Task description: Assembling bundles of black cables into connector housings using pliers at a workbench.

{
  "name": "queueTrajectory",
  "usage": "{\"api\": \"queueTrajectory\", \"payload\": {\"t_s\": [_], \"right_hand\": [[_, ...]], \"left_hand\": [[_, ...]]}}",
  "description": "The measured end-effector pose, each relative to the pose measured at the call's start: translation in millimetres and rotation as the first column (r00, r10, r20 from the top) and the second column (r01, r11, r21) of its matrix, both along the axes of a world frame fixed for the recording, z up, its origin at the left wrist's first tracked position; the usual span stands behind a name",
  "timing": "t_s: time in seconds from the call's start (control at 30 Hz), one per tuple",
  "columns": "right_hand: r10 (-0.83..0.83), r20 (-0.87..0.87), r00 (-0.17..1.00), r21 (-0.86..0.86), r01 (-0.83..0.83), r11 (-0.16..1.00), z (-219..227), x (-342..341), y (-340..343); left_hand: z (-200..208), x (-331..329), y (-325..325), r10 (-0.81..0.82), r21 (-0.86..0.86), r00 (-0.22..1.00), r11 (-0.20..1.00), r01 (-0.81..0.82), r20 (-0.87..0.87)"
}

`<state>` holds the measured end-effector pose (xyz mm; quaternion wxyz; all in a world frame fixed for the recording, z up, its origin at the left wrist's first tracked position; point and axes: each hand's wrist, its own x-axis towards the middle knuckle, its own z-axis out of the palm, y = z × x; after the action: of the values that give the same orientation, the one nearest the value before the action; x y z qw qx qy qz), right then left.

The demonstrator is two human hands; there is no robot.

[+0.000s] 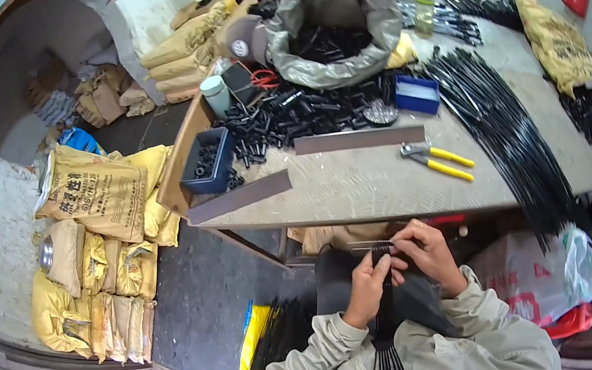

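Through the head camera I see both bare hands at work over the lap, just below the near edge of the table [292, 209]. My left hand [362, 287] is closed around a bundle of thin black rods [385, 337], which runs down toward the body and fans out at its lower end. My right hand [428, 251] is at the top of the bundle, its fingers drawn close together; I cannot tell what, if anything, they pinch. A thin, pale line crosses by the fingertips, too small for me to make out.

On the table, pliers [448, 169] with yellow handles lie beyond the right hand, near a flat strip [358, 139]. Behind the strip spreads a pile of short black tubes [300, 111], with a blue bin [205, 185] at its left. Long black rods [504, 129] hang over the table's edge at right.
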<state>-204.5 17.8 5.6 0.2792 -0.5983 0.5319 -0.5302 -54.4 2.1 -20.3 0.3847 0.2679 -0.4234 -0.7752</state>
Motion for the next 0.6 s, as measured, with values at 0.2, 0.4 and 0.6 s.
{"api": "queueTrajectory", "payload": {"t_s": [0.2,0.4,0.6], "right_hand": [[0.196,-0.557,0.807,0.037,-0.213,0.976,63.9,-24.3,-53.5],[-0.018,-0.72,0.694,-0.302,-0.29,0.908,102.0,1.7,-239.9],[-0.247,-0.902,0.354,-0.356,-0.289,0.889,68.6,20.8,-347.6]], "left_hand": [[-7.0,3.5,-13.5,0.039,0.045,0.998,0.998,-0.037,-0.043],[-9.4,6.3,-30.0,0.092,0.039,0.995,0.995,-0.091,-0.025],[-15.4,9.3,-37.8,0.106,0.129,0.994,0.986,-0.104,-0.006]]}}
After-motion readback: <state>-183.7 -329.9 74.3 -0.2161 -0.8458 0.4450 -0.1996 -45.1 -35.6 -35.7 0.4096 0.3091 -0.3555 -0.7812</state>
